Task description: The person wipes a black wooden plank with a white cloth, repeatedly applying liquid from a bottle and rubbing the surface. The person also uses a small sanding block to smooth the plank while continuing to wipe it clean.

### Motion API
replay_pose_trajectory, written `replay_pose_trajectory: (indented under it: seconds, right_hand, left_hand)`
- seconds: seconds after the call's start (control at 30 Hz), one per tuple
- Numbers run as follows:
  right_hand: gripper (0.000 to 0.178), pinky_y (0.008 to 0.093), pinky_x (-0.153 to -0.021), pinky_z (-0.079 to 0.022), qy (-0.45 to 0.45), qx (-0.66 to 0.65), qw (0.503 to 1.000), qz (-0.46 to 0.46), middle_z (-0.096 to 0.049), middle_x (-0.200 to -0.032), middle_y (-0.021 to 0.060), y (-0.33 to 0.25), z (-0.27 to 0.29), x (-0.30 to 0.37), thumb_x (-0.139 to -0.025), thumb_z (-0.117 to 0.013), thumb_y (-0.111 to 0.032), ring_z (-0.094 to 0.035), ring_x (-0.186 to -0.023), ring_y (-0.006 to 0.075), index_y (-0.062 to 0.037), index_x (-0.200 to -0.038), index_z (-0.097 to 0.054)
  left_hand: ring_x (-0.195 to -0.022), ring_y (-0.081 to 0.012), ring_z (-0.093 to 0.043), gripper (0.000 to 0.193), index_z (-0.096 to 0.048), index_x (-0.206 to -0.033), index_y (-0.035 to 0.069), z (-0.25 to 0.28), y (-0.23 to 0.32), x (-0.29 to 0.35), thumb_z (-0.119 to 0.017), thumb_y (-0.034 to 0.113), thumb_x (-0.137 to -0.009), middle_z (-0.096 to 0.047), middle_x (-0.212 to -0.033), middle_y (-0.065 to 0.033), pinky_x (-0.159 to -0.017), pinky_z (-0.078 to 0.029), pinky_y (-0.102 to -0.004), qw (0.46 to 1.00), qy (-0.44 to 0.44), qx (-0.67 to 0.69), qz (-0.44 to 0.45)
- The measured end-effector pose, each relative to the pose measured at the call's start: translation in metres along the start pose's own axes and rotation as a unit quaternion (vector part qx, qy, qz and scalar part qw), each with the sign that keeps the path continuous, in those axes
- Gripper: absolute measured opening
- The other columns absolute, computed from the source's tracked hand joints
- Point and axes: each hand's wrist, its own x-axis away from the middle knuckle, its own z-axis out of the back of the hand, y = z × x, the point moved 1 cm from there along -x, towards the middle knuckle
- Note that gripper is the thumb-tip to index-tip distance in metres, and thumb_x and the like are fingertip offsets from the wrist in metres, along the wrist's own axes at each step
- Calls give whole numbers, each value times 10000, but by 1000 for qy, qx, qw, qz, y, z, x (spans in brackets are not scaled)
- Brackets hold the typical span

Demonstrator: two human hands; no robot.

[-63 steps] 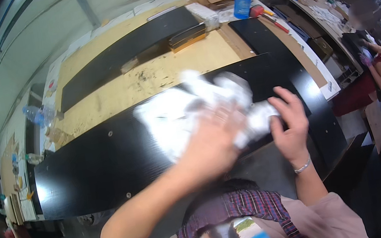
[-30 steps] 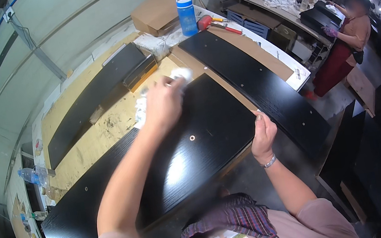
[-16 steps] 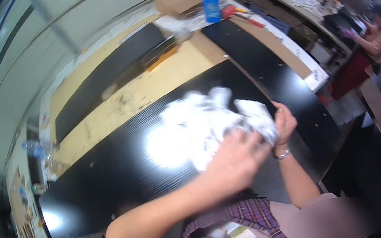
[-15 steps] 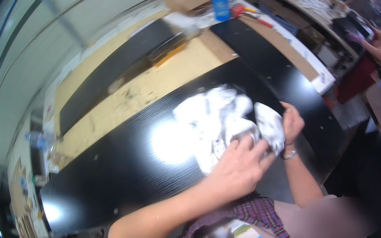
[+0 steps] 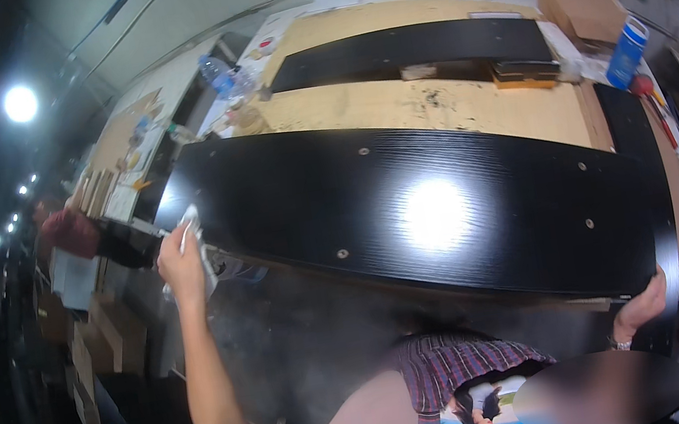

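A long black panel (image 5: 292,193) with a fine-lined glossy surface and several small round metal fittings lies across in front of me. My left hand (image 5: 178,260) is at its near left end, closed on a white rag (image 5: 202,260) that hangs down past the edge. At the opposite end, my right hand (image 5: 645,301) grips the panel's near right corner, fingers wrapped at the edge. A narrower black panel (image 5: 628,113) lies at the right, partly under or against the long one; which, I cannot tell.
Another black panel (image 5: 411,45) lies farther back on the yellowish tabletop (image 5: 340,105). Nearby are a cardboard box (image 5: 583,12), a blue canister (image 5: 628,53), red-handled tools (image 5: 659,112) and plastic bottles (image 5: 218,76). At the far left a person (image 5: 69,230) stands near stacked cartons (image 5: 115,334).
The view has swung left. My left hand has carried the rag from the panel's right part to its left end. My right hand has gone to the near right corner.
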Motion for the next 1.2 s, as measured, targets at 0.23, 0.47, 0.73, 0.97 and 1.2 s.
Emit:
replay_pose_trajectory:
  seconds: [0.23, 0.47, 0.73, 0.97, 1.2]
  right_hand:
    - [446, 407, -1010, -453, -14, 36, 999, 24, -692, -1167, 207, 32, 13, -10, -1051, -366, -193, -627, -1075, 317, 130, -1195, -638]
    - [471, 382, -1000, -460, -33, 11, 999, -31, -686, -1187, 181, 29, 10, -8, -1082, -351, -232, -622, -1083, 297, 112, -1236, -633]
    - [405, 359, -1024, -461, 2, 106, 993, -49, -689, -1214, 165, 32, 25, -24, -1090, -430, -206, -629, -1120, 282, 98, -1273, -626]
    - [275, 348, -1054, -483, 65, 107, 990, 70, -684, -1279, 139, -26, 14, 22, -1055, -538, -54, -634, -1184, 229, 58, -1284, -642]
    - [224, 335, -1035, -489, -59, 10, 995, 83, -655, -1274, 130, -249, -115, 141, -1017, -493, 54, -621, -1157, 218, 69, -1173, -653]
  left_hand:
    - [-888, -268, -640, 410, -713, -1184, 141, -56, 169, 117, -794, 205, -787, -696, -1149, -38, -755, -510, -400, 852, -185, 121, -475]
    - [-1017, -325, -680, 208, -758, -1094, 75, -39, -47, -3, -664, 117, -914, -734, -1077, -116, -890, -514, -431, 983, -13, 45, -180]
    - [-1213, -355, -598, 426, -699, -1288, 177, -90, 85, -4, -713, 350, -900, -652, -1352, -113, -1048, -449, -496, 877, -134, 56, -458]
    - [-1314, -378, -523, 482, -583, -1434, 155, -98, -83, -144, -626, 331, -987, -539, -1502, -144, -1127, -393, -479, 932, -227, -37, -281]
    - [-1060, -338, -725, 363, -710, -1239, 25, -51, -227, -253, -718, 185, -914, -737, -1141, -218, -941, -540, -388, 996, -2, 75, -39]
